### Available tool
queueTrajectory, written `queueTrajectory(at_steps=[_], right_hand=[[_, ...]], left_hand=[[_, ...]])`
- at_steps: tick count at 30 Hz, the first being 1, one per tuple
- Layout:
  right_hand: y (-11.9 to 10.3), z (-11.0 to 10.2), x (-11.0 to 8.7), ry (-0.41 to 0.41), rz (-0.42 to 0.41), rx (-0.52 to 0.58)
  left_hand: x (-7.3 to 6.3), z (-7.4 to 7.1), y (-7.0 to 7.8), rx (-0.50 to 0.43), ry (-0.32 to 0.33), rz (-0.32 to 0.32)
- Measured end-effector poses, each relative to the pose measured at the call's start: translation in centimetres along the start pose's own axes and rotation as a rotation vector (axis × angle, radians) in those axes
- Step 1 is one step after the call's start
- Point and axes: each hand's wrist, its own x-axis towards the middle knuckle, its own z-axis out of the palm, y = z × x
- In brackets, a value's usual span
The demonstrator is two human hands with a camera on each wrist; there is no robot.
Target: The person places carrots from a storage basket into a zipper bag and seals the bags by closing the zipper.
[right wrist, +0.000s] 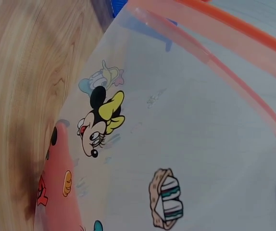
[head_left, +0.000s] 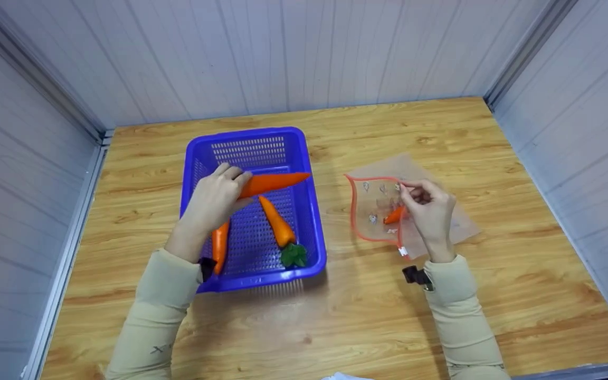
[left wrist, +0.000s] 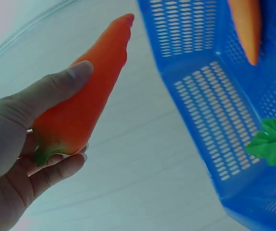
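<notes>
My left hand [head_left: 217,192] grips a red-orange chili pepper [head_left: 275,182] over the blue basket [head_left: 316,237], tip pointing right. In the left wrist view, the thumb lies along the pepper [left wrist: 82,103] and its green stem end sits by the fingers. An orange carrot [head_left: 277,224] with green leaves [head_left: 293,255] lies in the basket. Another long orange piece [head_left: 220,245] is partly under my left arm. With thumb and fingers my right hand [head_left: 430,208] pinches the orange rim of a clear zip bag [head_left: 367,203]. The bag's mouth gapes, and a red-orange piece [head_left: 393,215] shows inside.
A white slider [head_left: 403,252] sits at the near end of the bag's rim. Cartoon prints [right wrist: 102,122] cover the clear bag. Pale panel walls enclose the wooden table [head_left: 357,327] at back and sides. Something white [head_left: 343,376] pokes in at the front edge.
</notes>
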Motion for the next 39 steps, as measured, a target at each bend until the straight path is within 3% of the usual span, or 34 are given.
queueTrajectory(at_steps=[8,14,19,25,33,39], right_hand=[[-0.2,0.0,-0.1,0.008,0.023,-0.010],[0.9,0.2,-0.3,0.023,0.015,-0.003],[2.7,0.3,-0.6,0.025,0.028,0.012],[3.0,0.3,-0.6,0.024,0.023,0.027],[2.8,0.3,-0.7,0.035,0.029,0.040],[2.4,0.3,-0.8,0.026,0.034,0.053]], left_hand=[[-1.4,-0.1,2.2,-0.124,0.122,0.019],[-1.7,1.4,4.3,-0.203,0.184,0.065],[-1.4,2.9,6.1,-0.263,0.214,0.036],[-0.7,4.1,8.6,-0.311,0.226,0.014],[0.3,4.3,11.3,-0.319,0.195,-0.034],[0.7,5.2,13.1,-0.298,0.226,-0.073]])
